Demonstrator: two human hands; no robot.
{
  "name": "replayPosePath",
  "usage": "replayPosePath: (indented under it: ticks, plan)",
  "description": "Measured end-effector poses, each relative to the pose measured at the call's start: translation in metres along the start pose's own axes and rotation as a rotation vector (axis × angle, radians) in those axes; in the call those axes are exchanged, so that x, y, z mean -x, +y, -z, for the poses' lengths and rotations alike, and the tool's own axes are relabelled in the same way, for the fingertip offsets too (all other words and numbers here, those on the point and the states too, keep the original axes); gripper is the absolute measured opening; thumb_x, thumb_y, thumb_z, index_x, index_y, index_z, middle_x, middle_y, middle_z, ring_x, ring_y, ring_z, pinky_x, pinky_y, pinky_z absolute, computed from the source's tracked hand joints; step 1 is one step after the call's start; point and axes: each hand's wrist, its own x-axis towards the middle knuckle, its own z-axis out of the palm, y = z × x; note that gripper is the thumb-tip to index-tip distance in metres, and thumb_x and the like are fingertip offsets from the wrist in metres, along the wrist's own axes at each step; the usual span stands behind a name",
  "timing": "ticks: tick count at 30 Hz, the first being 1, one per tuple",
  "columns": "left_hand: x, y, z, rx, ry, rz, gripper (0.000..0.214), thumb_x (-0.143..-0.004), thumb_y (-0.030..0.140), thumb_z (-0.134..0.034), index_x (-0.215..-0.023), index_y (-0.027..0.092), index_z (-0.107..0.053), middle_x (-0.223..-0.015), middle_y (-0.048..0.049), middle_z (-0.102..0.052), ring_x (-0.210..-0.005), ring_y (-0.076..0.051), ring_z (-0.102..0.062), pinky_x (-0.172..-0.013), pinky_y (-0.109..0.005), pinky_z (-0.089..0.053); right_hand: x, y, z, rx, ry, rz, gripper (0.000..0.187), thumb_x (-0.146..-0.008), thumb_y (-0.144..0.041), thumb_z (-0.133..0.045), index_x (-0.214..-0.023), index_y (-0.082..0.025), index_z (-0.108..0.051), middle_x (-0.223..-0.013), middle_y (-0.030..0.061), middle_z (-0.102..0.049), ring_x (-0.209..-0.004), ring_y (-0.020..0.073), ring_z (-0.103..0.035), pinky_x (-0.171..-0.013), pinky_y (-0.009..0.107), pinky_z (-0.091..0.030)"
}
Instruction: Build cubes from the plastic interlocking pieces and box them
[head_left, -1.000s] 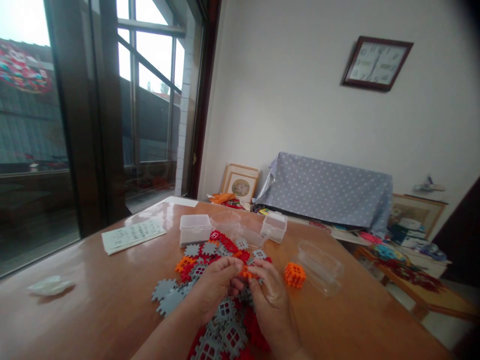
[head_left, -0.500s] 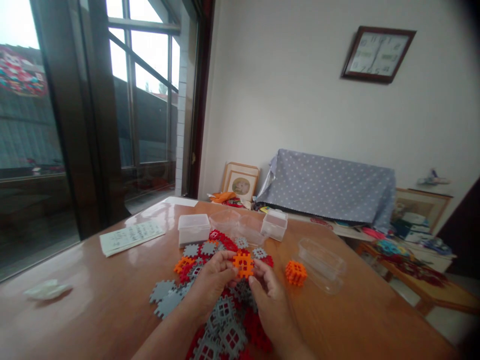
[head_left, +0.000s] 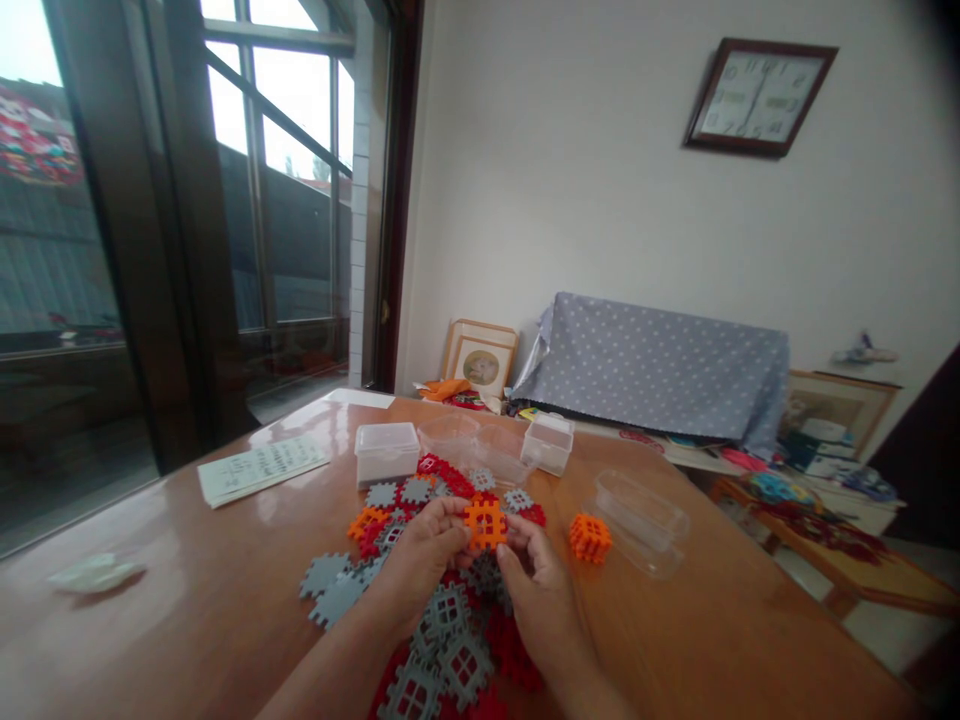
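Observation:
An orange interlocking building tile (head_left: 486, 523) with a window-like cut-out is held up over the pile, its face toward me. My left hand (head_left: 433, 545) pinches its left edge between thumb and fingers. My right hand (head_left: 536, 575) grips the lower right edge, thumb near the corner. Below and around both hands lies a heap of grey tiles (head_left: 465, 665) and red tiles (head_left: 510, 645), many with window cut-outs. Plain grey tiles (head_left: 337, 590) lie left of my left forearm. A small stack of orange tiles (head_left: 590, 538) stands to the right of my right hand.
A clear plastic tray (head_left: 645, 525) lies on the right of the wooden table (head_left: 697, 640). Two lidded boxes (head_left: 387, 453) (head_left: 548, 443) stand behind the pile. A written paper pad (head_left: 262, 468) and a crumpled wrapper (head_left: 96, 574) are on the left.
The view has shifted slightly. The orange tile has turned a little in my fingers, and its cut-out shows more squarely. Both hands keep their hold.

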Motion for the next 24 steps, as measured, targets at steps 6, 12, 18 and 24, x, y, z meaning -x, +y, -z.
replayPosePath:
  ticks: [6,12,18,24]
  plan:
    - [-0.001,-0.002,-0.002,0.006,0.020,-0.003,0.033,-0.076,0.026,-0.068,-0.105,0.019,-0.055,-0.083,0.0011,-0.064,-0.077,-0.015,-0.064,-0.074,-0.029,-0.052,0.001,0.004,-0.001,0.217,0.057,0.087,0.039,-0.084,-0.039,-0.065,-0.118,-0.022,-0.062,-0.109,0.0080,-0.071,-0.096,0.0235,-0.068,-0.085,0.035,-0.055]
    - [-0.001,-0.008,-0.008,0.030,0.004,0.027,0.035,-0.073,0.027,-0.072,-0.101,0.020,-0.054,-0.072,0.0053,-0.060,-0.062,-0.011,-0.060,-0.062,-0.023,-0.047,0.006,-0.006,0.003,0.567,0.075,0.152,0.051,-0.080,-0.042,-0.070,-0.125,-0.022,-0.060,-0.120,0.0088,-0.068,-0.109,0.0280,-0.065,-0.089,0.038,-0.054]
    - [-0.001,-0.012,-0.014,0.034,0.036,0.068,0.040,-0.071,0.031,-0.077,-0.101,0.020,-0.053,-0.076,0.0034,-0.062,-0.066,-0.013,-0.061,-0.063,-0.024,-0.048,0.007,-0.011,0.001,0.746,0.131,0.197,0.049,-0.081,-0.041,-0.070,-0.124,-0.020,-0.060,-0.116,0.0107,-0.069,-0.106,0.0294,-0.065,-0.091,0.040,-0.052]
    - [0.002,-0.009,-0.016,0.097,0.008,0.071,0.038,-0.075,0.033,-0.077,-0.103,0.019,-0.054,-0.083,0.0006,-0.063,-0.074,-0.014,-0.064,-0.074,-0.030,-0.053,0.006,-0.011,0.006,0.771,0.147,0.252,0.043,-0.083,-0.044,-0.068,-0.119,-0.020,-0.063,-0.111,0.0101,-0.070,-0.103,0.0282,-0.066,-0.091,0.039,-0.052]
